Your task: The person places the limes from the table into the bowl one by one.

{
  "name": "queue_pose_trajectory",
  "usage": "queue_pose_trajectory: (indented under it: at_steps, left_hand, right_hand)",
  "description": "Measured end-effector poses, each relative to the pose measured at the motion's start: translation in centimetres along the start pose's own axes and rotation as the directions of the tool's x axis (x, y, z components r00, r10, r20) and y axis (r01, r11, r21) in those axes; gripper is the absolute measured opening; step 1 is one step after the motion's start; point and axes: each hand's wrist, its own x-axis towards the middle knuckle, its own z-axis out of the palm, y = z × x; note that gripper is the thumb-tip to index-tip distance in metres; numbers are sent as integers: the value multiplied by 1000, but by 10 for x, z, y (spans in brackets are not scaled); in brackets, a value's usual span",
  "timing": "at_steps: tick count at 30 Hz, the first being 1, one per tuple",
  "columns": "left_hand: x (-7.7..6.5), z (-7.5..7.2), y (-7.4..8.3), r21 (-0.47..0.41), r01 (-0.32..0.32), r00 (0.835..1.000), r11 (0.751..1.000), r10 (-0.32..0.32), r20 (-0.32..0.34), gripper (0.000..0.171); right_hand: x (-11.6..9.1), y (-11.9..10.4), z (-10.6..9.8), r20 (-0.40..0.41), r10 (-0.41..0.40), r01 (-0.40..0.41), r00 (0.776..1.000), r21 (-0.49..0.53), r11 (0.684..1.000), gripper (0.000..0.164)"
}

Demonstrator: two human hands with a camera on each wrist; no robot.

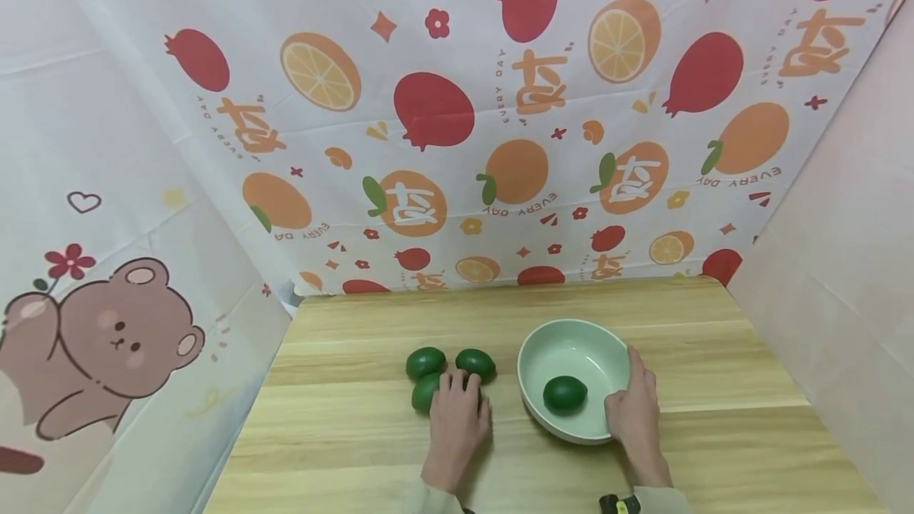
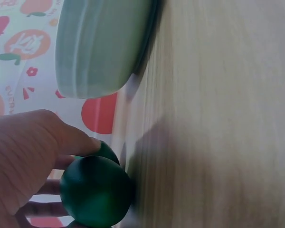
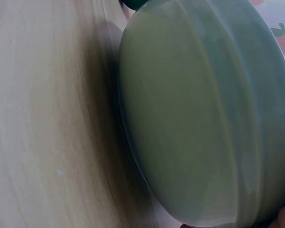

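Observation:
My left hand [image 1: 457, 423] reaches over a small group of dark green limes, fingers curled down among them. In the left wrist view its thumb and fingers lie around one lime [image 2: 97, 192], close by the table surface, with another lime [image 2: 108, 153] behind it. Two limes [image 1: 425, 363] [image 1: 475, 365] sit just beyond the fingertips, and a third lime [image 1: 425, 393] lies at the hand's left side. My right hand [image 1: 635, 411] grips the right rim of a pale green bowl [image 1: 603, 359], thumb inside. One lime [image 1: 565, 394] rests in the bowl.
The bowl stands on a light wood table [image 1: 343, 411], right of the limes. A fruit-printed cloth [image 1: 443, 46] hangs behind the table's back edge. A cloth with a bear print [image 1: 121, 331] is on the left, and a plain pale cloth [image 1: 842, 260] on the right.

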Motion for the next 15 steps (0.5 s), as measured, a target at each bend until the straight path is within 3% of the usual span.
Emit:
queue_pose_trajectory:
  at_steps: [9, 15]
  left_hand:
    - [-5, -7, 4, -50, 43, 992, 998, -36, 123, 35]
    - [-6, -11, 5, -62, 55, 985, 997, -44, 167, 40]
  right_hand:
    - [0, 1, 1, 6, 2, -2, 1000, 4, 1000, 88]
    - [-1, 0, 0, 14, 6, -6, 1000, 8, 1000, 88]
